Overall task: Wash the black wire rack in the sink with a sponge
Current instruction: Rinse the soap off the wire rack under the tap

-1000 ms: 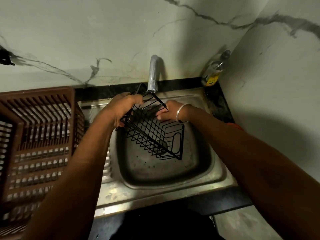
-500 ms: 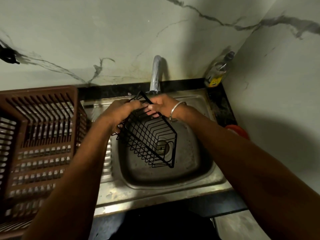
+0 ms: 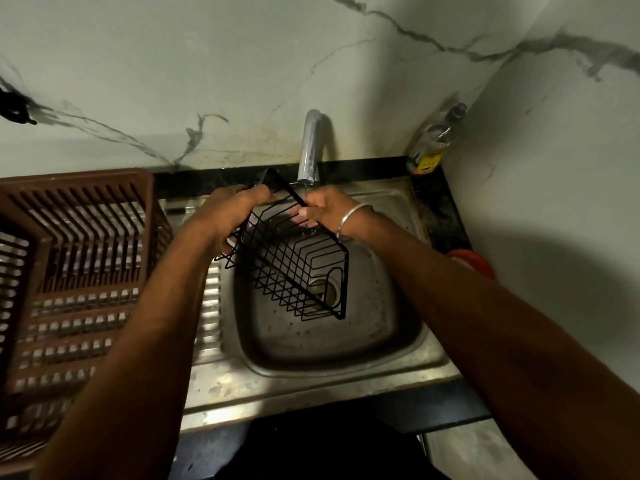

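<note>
The black wire rack hangs tilted over the steel sink, its upper corner just left of the tap. My left hand grips the rack's upper left edge. My right hand, with a metal bangle on the wrist, is closed on the rack's top rim right under the spout. Something pale shows under its fingers; I cannot tell whether it is a sponge. The drain shows through the wires.
A brown plastic dish basket stands on the ribbed drainboard at the left. A soap bottle stands in the back right corner, and a red object lies by the right wall. Marble walls close the back and right.
The rack has turned and risen slightly, its top corner now higher beside the tap. My right hand moved from inside the rack up to its top rim under the spout.
</note>
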